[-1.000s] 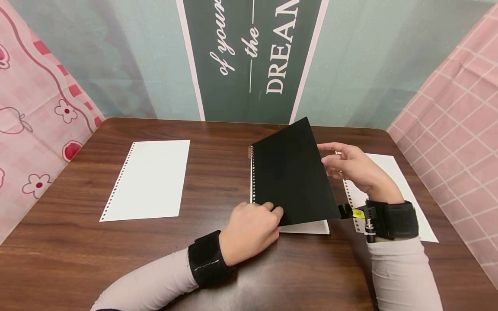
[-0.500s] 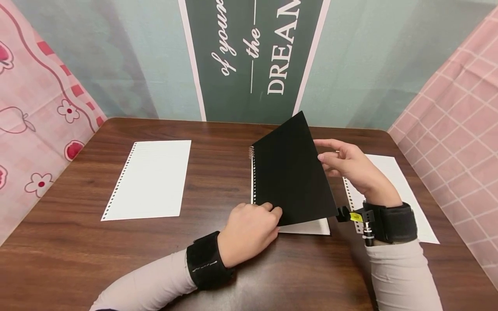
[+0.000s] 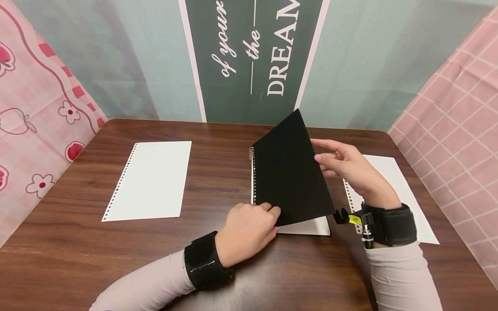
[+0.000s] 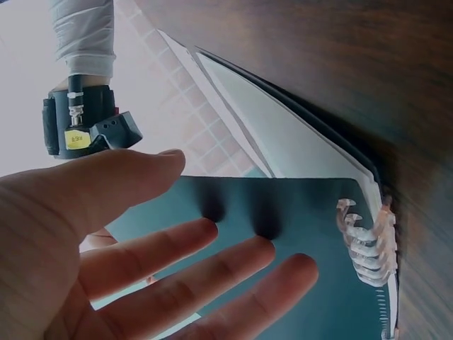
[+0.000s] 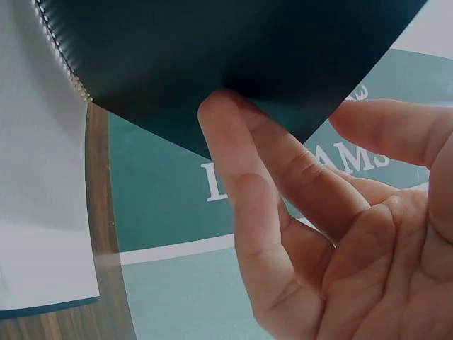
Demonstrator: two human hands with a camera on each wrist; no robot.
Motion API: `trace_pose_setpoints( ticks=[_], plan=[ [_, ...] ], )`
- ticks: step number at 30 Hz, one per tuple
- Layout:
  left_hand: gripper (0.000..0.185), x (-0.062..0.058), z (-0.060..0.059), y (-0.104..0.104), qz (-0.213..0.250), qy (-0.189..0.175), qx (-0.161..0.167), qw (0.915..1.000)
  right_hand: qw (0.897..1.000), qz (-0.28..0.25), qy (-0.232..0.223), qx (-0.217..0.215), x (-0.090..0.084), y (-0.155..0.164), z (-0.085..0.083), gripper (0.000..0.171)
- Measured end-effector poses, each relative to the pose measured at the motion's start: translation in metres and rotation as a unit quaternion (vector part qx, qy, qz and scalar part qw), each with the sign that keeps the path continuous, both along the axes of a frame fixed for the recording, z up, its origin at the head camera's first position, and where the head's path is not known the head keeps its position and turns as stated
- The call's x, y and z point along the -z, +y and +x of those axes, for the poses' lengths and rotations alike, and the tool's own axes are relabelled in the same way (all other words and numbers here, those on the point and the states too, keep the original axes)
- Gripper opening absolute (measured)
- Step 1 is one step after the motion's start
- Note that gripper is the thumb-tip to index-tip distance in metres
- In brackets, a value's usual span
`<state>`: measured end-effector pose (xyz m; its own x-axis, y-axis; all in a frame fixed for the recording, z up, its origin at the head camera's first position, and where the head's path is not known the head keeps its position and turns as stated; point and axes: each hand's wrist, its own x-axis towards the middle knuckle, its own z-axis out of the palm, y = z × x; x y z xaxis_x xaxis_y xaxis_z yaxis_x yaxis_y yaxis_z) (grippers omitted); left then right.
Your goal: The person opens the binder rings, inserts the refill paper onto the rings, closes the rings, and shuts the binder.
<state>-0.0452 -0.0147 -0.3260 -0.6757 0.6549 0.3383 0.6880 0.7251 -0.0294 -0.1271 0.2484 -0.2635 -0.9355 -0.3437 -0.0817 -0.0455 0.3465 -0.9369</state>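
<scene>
A loose-leaf notebook lies at mid-table, its black cover (image 3: 289,172) lifted at a slant from the clear binder rings (image 4: 368,248) on its left side. White pages (image 3: 307,226) show beneath the cover. My left hand (image 3: 247,233) rests at the cover's lower left corner; the left wrist view shows several outstretched fingers (image 4: 233,273) touching the black surface, thumb apart. At the right edge, my right hand (image 3: 350,168) supports the cover. Its fingers (image 5: 230,127) press the underside and its thumb tip (image 5: 347,120) sits right at the edge, away from the fingers.
One white hole-punched sheet (image 3: 149,181) lies on the left of the brown wooden table (image 3: 218,172). Another sheet (image 3: 400,194) lies on the right, partly under the right forearm. A green printed cloth (image 3: 256,56) hangs behind, with pink cloths on both sides.
The right hand has moved slightly left, and the cover's free edge has come up and left with it. The left hand has stayed almost in place at the lower corner.
</scene>
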Motion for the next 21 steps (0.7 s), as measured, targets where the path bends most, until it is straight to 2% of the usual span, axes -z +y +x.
trace_pose_setpoints(
  ticks=[4, 9, 14, 21],
  plan=[
    [0.021, 0.000, 0.000, -0.001, 0.001, 0.000, -0.002, 1.0000, 1.000, -0.002, 0.006, -0.005, 0.000, -0.003, 0.001, 0.057],
    [0.039, 0.001, 0.000, -0.001, 0.005, 0.000, -0.002, 1.0000, 1.000, -0.008, 0.011, -0.005, 0.000, -0.004, 0.003, 0.056],
    [0.046, 0.000, -0.001, 0.001, 0.004, -0.004, 0.003, 1.0000, 1.000, -0.009, 0.010, 0.000, -0.001, -0.006, 0.005, 0.054],
    [0.050, 0.001, 0.001, -0.001, 0.034, -0.055, 0.010, 0.9978, 1.000, -0.005, 0.000, -0.001, -0.003, -0.013, 0.007, 0.055]
  ],
)
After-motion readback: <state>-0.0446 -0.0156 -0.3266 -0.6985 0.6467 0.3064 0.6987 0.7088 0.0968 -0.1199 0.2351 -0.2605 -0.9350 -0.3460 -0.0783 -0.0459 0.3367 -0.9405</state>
